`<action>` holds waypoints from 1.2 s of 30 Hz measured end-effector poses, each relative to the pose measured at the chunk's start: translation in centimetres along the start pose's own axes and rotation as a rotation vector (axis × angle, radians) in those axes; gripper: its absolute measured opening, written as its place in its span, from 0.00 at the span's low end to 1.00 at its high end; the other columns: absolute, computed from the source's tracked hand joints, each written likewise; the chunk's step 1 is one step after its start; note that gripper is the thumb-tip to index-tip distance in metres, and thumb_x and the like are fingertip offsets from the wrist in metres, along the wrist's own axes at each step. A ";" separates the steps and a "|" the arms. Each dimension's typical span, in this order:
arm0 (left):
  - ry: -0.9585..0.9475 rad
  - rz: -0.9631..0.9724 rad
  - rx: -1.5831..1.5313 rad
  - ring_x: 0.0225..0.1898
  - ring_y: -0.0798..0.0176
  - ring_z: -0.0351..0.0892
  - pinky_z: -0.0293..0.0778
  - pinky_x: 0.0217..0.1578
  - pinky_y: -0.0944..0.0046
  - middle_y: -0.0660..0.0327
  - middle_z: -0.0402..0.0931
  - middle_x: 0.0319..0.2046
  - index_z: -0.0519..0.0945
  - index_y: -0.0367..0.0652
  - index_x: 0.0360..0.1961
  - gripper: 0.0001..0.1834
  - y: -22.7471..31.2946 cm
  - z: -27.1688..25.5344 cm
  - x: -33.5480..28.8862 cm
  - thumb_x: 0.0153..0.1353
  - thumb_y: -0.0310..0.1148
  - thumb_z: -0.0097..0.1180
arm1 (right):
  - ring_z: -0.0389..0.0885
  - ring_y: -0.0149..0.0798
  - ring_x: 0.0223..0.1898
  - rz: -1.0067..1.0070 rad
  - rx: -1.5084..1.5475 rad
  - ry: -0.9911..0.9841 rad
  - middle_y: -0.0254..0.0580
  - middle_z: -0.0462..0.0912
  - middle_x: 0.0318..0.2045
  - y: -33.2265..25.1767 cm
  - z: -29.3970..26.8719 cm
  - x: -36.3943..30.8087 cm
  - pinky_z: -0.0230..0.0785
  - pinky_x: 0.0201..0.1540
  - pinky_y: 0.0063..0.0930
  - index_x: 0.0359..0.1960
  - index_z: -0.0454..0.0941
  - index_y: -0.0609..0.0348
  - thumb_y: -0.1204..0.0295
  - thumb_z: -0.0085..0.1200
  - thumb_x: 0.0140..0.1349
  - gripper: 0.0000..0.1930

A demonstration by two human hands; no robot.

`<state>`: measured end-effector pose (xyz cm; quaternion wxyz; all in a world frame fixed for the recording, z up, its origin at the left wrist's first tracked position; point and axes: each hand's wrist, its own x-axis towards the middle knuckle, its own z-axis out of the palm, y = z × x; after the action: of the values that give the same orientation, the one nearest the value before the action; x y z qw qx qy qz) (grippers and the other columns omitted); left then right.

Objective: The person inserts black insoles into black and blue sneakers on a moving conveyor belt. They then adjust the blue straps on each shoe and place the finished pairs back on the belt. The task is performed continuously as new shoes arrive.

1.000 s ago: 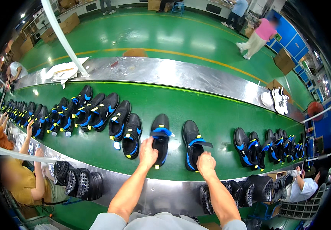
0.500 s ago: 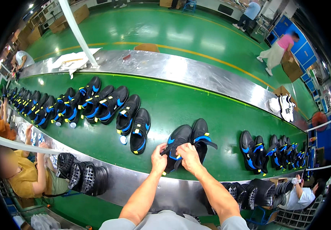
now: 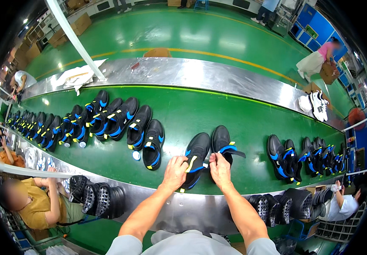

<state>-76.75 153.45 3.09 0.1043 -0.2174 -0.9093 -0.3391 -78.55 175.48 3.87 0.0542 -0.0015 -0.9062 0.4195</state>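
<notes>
A pair of black sneakers with blue and yellow trim lies in front of me on the green belt, toes pointing away. My left hand (image 3: 175,172) is closed at the left sneaker (image 3: 198,146), fingertips pinching beside the yellow tab at its opening. A strap (image 3: 198,167) with a pale end crosses that sneaker toward the right. Close to this end, my right hand (image 3: 220,169) is closed with fingers pinched at the strap, partly hiding the contact. Just beyond it sits the right sneaker (image 3: 221,138), its black strap (image 3: 235,152) sticking out loose to the right.
Rows of matching sneakers (image 3: 153,142) run along the belt (image 3: 183,106) on the left, with another group (image 3: 277,158) on the right. Black soles (image 3: 109,199) stand along the near metal edge (image 3: 149,199). White shoes (image 3: 318,106) rest on the far ledge. Co-workers sit at both sides.
My left hand has shifted from the left sneaker's outer side to the yellow tab. My right hand has moved right, off the opening, toward the strap's end. A person in pink moved rightward.
</notes>
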 end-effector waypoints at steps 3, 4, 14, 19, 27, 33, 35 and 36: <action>-0.006 -0.020 0.022 0.50 0.44 0.73 0.71 0.52 0.49 0.52 0.75 0.47 0.79 0.39 0.41 0.19 1.0 -0.5 0.2 0.44 0.19 0.63 | 0.87 0.48 0.39 -0.037 -0.141 -0.121 0.52 0.85 0.37 -0.1 -0.7 0.0 0.80 0.42 0.39 0.49 0.77 0.67 0.78 0.47 0.66 0.12; 0.012 -0.024 0.027 0.50 0.44 0.73 0.71 0.52 0.49 0.52 0.75 0.47 0.80 0.40 0.42 0.20 2.1 -0.6 1.2 0.44 0.19 0.63 | 0.87 0.49 0.36 -0.033 -0.093 -0.108 0.53 0.85 0.37 0.6 -0.3 0.1 0.80 0.38 0.38 0.49 0.76 0.68 0.78 0.46 0.66 0.12; -0.411 0.244 0.328 0.49 0.53 0.72 0.70 0.47 0.57 0.56 0.71 0.41 0.82 0.43 0.33 0.07 3.4 -0.3 3.2 0.57 0.33 0.56 | 0.81 0.36 0.23 0.006 0.029 -0.110 0.47 0.82 0.33 3.4 1.0 -0.4 0.76 0.27 0.31 0.51 0.72 0.70 0.79 0.40 0.69 0.12; -0.433 0.396 0.771 0.51 0.52 0.71 0.69 0.47 0.54 0.53 0.73 0.48 0.87 0.41 0.35 0.13 3.9 0.8 1.4 0.58 0.37 0.54 | 0.86 0.51 0.33 0.185 0.190 -0.146 0.53 0.85 0.32 0.1 0.6 0.3 0.78 0.38 0.43 0.44 0.75 0.68 0.79 0.45 0.67 0.08; -0.293 0.065 0.156 0.56 0.45 0.73 0.71 0.52 0.46 0.44 0.72 0.56 0.83 0.37 0.45 0.18 5.7 -3.7 -2.2 0.50 0.29 0.61 | 0.74 0.25 0.24 0.311 0.383 -0.289 0.33 0.83 0.34 -0.9 -1.0 1.5 0.70 0.26 0.22 0.49 0.76 0.63 0.74 0.51 0.68 0.11; -0.307 -1.028 -0.181 0.58 0.34 0.73 0.70 0.62 0.49 0.40 0.74 0.55 0.75 0.43 0.64 0.34 -0.4 3.7 -3.4 0.51 0.27 0.57 | 0.76 0.23 0.36 0.309 0.535 -0.521 0.35 0.82 0.44 -3.3 -2.0 3.6 0.69 0.34 0.22 0.58 0.75 0.65 0.78 0.59 0.62 0.21; -0.257 -1.086 -0.689 0.55 0.52 0.81 0.73 0.59 0.60 0.45 0.81 0.53 0.72 0.43 0.68 0.36 -3.1 4.2 -4.8 0.53 0.22 0.54 | 0.77 0.24 0.38 0.296 0.601 -0.626 0.35 0.82 0.46 -5.1 -2.8 3.9 0.70 0.35 0.23 0.59 0.74 0.66 0.79 0.59 0.61 0.23; -0.219 -1.047 -0.858 0.54 0.56 0.81 0.73 0.57 0.62 0.48 0.81 0.54 0.72 0.42 0.68 0.35 -2.8 3.6 -4.7 0.55 0.22 0.56 | 0.79 0.24 0.37 0.302 0.634 -0.617 0.34 0.83 0.41 -5.2 -3.6 3.8 0.72 0.35 0.22 0.52 0.77 0.66 0.78 0.61 0.62 0.16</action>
<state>-74.02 152.38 -2.81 -0.2613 0.1959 -0.6850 -0.6513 -81.79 175.01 10.54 -0.2816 0.0082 -0.6968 0.6596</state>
